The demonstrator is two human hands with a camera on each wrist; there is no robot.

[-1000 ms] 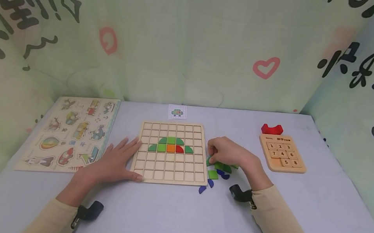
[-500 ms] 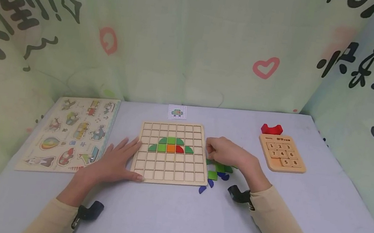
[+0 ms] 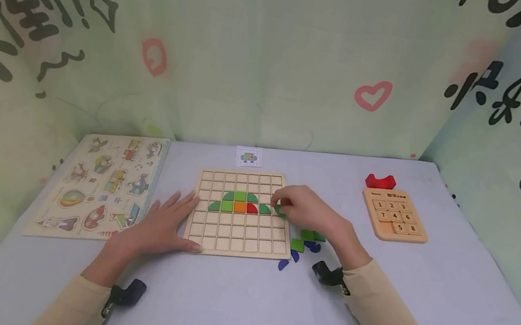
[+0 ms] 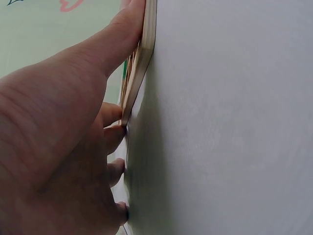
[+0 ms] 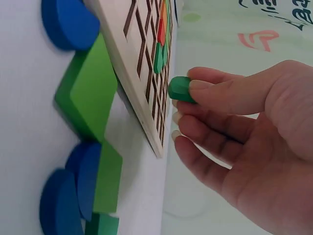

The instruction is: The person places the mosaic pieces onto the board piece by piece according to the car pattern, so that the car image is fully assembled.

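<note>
A wooden grid board (image 3: 238,232) lies mid-table, bearing dark green curved pieces (image 3: 264,210), light green squares (image 3: 227,206), an orange square (image 3: 240,207) and a red quarter-round piece (image 3: 251,208). My left hand (image 3: 152,233) is spread along the board's left edge, thumb on its near corner; the left wrist view shows the thumb (image 4: 115,41) on the wood. Thumb and index finger of my right hand (image 3: 307,208) pinch a small dark green block (image 5: 180,89) over the board's right edge. Its full outline is partly hidden by the fingers.
Loose light green squares (image 3: 297,245) and blue half-round pieces (image 3: 283,265) lie beside the board's right edge. A small picture card (image 3: 248,157) lies behind it. An animal puzzle board (image 3: 102,202) is at left; a number board (image 3: 394,215) and red piece (image 3: 380,182) at right.
My right hand has lifted a dark green block from the loose pieces and moved left, over the board's right edge. My left hand has stayed in place.
</note>
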